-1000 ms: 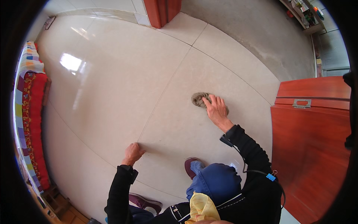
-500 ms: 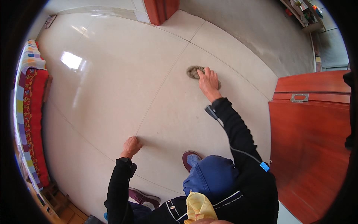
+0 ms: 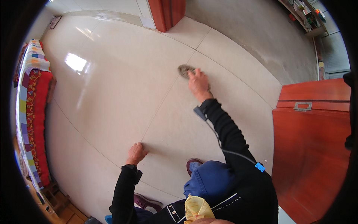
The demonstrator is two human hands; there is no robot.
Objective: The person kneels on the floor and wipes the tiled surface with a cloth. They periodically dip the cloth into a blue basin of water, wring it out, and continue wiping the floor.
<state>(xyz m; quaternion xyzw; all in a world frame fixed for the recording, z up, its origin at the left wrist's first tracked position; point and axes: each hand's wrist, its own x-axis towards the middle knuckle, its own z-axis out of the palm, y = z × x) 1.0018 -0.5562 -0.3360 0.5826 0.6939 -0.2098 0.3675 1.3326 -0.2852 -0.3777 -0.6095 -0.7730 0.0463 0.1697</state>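
Note:
My right hand (image 3: 198, 84) is closed over a grey-brown rag (image 3: 183, 69), which lies pressed against the pale tiled floor (image 3: 112, 86). Part of the rag juts out beyond the fingertips, and a little more shows beside the wrist; the palm hides its middle. Nearer to me and to the left, my left hand (image 3: 136, 153) is curled into a loose fist at the floor by a tile joint. Nothing shows in its fingers. Both arms wear black sleeves, and a cable runs along the right one.
An open red-brown door (image 3: 309, 145) stands on the right. Ahead is a red door frame (image 3: 167, 15), with grey concrete floor (image 3: 253, 33) beyond the threshold. Along the left runs a piece of furniture draped with red and checked fabric (image 3: 41, 123). My shoe (image 3: 193, 165) and bent knee are close below.
My right hand has slid the rag leftward and slightly away over the tiles. The left hand keeps its place on the floor; the whole view has shifted a little.

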